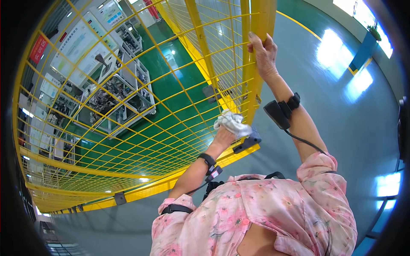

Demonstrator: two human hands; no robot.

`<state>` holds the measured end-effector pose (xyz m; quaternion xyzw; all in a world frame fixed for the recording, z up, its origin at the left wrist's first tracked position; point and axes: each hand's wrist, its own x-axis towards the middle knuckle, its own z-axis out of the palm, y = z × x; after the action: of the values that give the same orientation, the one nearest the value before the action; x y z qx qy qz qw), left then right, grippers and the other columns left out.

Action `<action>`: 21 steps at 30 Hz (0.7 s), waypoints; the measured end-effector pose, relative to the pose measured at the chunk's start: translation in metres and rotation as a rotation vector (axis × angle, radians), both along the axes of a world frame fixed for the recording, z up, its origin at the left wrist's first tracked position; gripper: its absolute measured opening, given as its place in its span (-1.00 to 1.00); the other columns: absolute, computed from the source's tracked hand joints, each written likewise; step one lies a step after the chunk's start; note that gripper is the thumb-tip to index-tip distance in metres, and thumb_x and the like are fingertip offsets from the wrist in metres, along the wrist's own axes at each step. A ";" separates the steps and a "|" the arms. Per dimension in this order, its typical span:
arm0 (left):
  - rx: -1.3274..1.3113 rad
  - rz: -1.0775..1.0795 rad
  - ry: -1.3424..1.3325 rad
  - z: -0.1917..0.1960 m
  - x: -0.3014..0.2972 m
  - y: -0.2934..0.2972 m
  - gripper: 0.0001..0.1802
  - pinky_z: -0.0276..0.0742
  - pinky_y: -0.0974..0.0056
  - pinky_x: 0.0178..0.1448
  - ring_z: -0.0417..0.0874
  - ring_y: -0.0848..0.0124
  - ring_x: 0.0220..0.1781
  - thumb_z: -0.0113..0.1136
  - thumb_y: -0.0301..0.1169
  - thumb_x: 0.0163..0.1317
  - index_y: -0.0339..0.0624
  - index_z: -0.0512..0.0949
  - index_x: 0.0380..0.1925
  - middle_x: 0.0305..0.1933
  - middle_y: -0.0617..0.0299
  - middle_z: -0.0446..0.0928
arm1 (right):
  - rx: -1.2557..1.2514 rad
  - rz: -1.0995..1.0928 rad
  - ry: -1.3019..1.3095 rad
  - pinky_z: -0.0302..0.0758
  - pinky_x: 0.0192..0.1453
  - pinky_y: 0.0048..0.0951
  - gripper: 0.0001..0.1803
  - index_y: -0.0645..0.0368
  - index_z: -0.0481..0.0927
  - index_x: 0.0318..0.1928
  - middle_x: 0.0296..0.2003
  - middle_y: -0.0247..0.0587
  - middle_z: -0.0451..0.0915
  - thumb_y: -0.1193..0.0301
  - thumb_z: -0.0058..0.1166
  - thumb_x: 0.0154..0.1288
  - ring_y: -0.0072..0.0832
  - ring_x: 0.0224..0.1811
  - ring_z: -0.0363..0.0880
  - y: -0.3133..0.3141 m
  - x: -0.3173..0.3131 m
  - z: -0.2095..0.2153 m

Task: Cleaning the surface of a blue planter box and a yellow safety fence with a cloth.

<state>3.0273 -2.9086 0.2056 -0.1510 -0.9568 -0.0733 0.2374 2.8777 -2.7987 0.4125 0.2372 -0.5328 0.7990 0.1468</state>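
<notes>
A crumpled white cloth is bunched in my left hand, which is closed on it low against the yellow wire mesh fence. The fingers are mostly hidden by the cloth. Higher up and to the right, my right hand grips the edge of the yellow fence post, fingers wrapped round it. Beside the cloth, a dark bracket sits at the foot of the post. Both my wrists carry black strapped devices with cables.
Behind the mesh stands a wheeled metal frame full of machine parts on a green floor, with display boards beyond. Grey floor stretches right, toward a blue planter by the windows. The fence's yellow bottom rail runs left.
</notes>
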 end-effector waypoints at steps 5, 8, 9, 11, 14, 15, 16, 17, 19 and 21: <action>0.077 -0.168 0.127 0.061 0.034 -0.012 -0.65 0.32 0.03 0.10 0.41 0.08 0.06 0.13 -0.40 -0.11 -0.14 0.54 -0.21 -0.04 0.07 0.45 | -0.068 -0.061 0.057 0.39 -0.47 -0.62 -0.81 0.21 0.49 -0.40 -0.60 -0.38 0.47 0.34 0.12 0.15 -0.68 -0.58 0.40 0.001 -0.002 -0.002; 0.099 -0.149 0.463 0.162 0.031 -0.005 -0.60 0.33 -0.04 0.07 0.40 0.07 0.10 0.20 -0.39 -0.16 -0.12 0.55 -0.20 0.00 0.11 0.45 | -0.095 -0.123 0.060 0.35 -0.49 -0.61 -0.82 0.20 0.49 -0.38 -0.61 -0.38 0.46 0.34 0.13 0.16 -0.69 -0.60 0.36 0.008 -0.013 -0.009; 0.308 -0.150 0.508 0.192 0.034 -0.006 -0.59 0.33 -0.04 0.07 0.39 0.06 0.11 0.22 -0.36 -0.18 -0.11 0.55 -0.20 0.01 0.11 0.45 | -0.079 -0.112 0.057 0.33 -0.50 -0.62 -0.82 0.20 0.49 -0.39 -0.61 -0.39 0.46 0.34 0.13 0.16 -0.69 -0.60 0.36 0.009 -0.014 -0.010; 0.195 0.015 0.626 0.235 0.038 -0.028 -0.57 0.34 -0.02 0.03 0.41 0.06 0.05 0.26 -0.31 -0.20 -0.07 0.55 -0.20 -0.03 0.12 0.44 | -0.075 -0.093 0.003 0.30 -0.50 -0.62 -0.80 0.19 0.49 -0.40 -0.61 -0.41 0.44 0.32 0.15 0.15 -0.71 -0.59 0.36 -0.007 -0.003 -0.002; -0.103 0.241 0.805 0.253 0.029 -0.034 -0.64 0.39 0.03 -0.10 0.44 0.11 -0.20 0.22 -0.30 -0.17 0.00 0.53 -0.26 -0.16 0.16 0.42 | -0.036 -0.132 0.103 0.31 -0.45 -0.61 -0.79 0.19 0.49 -0.36 -0.61 -0.41 0.43 0.30 0.14 0.18 -0.69 -0.58 0.35 0.000 -0.011 -0.009; -0.166 0.217 0.744 0.245 0.028 -0.036 -0.61 0.41 0.10 -0.14 0.44 0.10 -0.20 0.22 -0.31 -0.17 0.00 0.52 -0.22 -0.16 0.16 0.40 | -0.036 -0.115 0.113 0.31 -0.45 -0.61 -0.79 0.19 0.49 -0.36 -0.61 -0.41 0.43 0.30 0.14 0.18 -0.69 -0.58 0.35 0.000 -0.008 -0.008; -0.227 0.194 0.681 0.233 0.026 -0.037 -0.58 0.43 0.17 -0.17 0.44 0.10 -0.21 0.23 -0.32 -0.16 0.00 0.51 -0.18 -0.17 0.16 0.39 | -0.016 -0.097 0.058 0.32 -0.44 -0.61 -0.79 0.19 0.50 -0.35 -0.61 -0.41 0.43 0.30 0.13 0.19 -0.68 -0.57 0.36 0.002 -0.005 -0.007; -0.182 0.235 0.648 0.210 0.024 -0.031 -0.62 0.43 0.14 -0.11 0.44 0.07 -0.14 0.19 -0.36 -0.13 -0.02 0.51 -0.19 -0.17 0.11 0.38 | 0.007 -0.092 0.003 0.32 -0.42 -0.61 -0.79 0.18 0.50 -0.34 -0.60 -0.40 0.44 0.29 0.13 0.19 -0.67 -0.56 0.36 0.006 -0.006 -0.007; -0.063 0.153 0.664 0.183 0.034 -0.037 -0.70 0.44 0.10 -0.03 0.45 0.07 -0.05 0.11 -0.41 -0.05 -0.08 0.50 -0.22 -0.11 0.04 0.40 | -0.008 -0.069 0.004 0.32 -0.39 -0.61 -0.79 0.17 0.50 -0.33 -0.60 -0.40 0.44 0.29 0.13 0.19 -0.66 -0.55 0.36 0.011 -0.005 -0.006; 0.061 0.132 0.649 0.150 0.050 -0.043 -0.77 0.45 0.11 -0.05 0.46 0.08 -0.04 0.04 -0.46 0.00 -0.12 0.49 -0.26 -0.12 0.03 0.42 | -0.004 -0.055 -0.033 0.33 -0.35 -0.58 -0.80 0.15 0.49 -0.33 -0.59 -0.40 0.44 0.29 0.12 0.19 -0.64 -0.53 0.36 0.009 -0.009 -0.006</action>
<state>3.0771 -2.9513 0.3553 -0.0970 -0.8363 -0.0346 0.5385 2.8688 -2.7897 0.4061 0.2090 -0.5398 0.7995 0.1601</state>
